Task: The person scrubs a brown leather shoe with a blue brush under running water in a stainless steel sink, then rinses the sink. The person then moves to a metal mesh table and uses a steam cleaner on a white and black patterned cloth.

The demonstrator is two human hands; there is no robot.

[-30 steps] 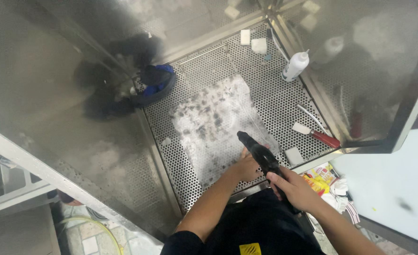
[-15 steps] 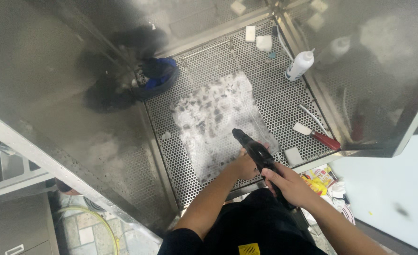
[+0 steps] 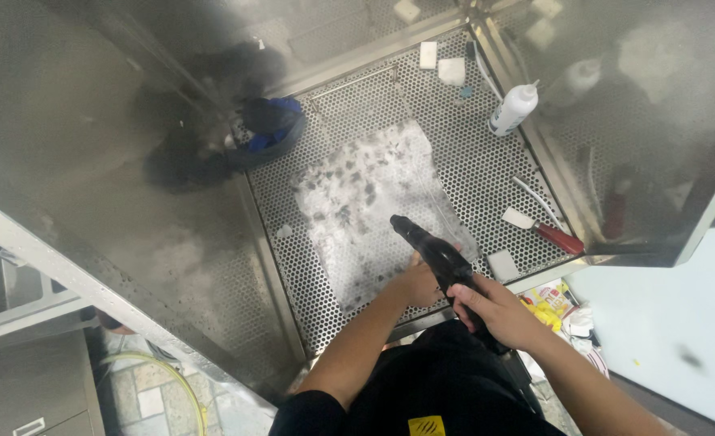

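At the far left a blue cloth (image 3: 272,129) lies bunched against the steel wall of the cabinet, at the back left corner of the perforated metal surface (image 3: 486,173). Just right of it, in the middle of the grid, lies a pale rectangular sheet (image 3: 369,210), blotched with dark wet marks and flat on the holes; it looks thin, limp and soaked, so it would likely cling and tear if pulled by one corner. The left hand (image 3: 416,284) sits at the sheet's near right edge, beside the tool's barrel; whether its fingers are closed on anything cannot be told, since the tool hides them. Above it the dark spray gun (image 3: 438,252) points its nozzle down over the sheet's near part. It appears rigid and fairly light (probably wet, so somewhat slippery), and the handle at its rear is the natural place to hold it. There the right hand (image 3: 494,311) has its fingers wrapped tightly round the grip. Farther right stand a small white block (image 3: 503,265) at the near edge, a red-handled scraper (image 3: 545,230) lying aslant, and a white squeeze bottle (image 3: 512,109) upright near the back right corner, well apart from the hands.
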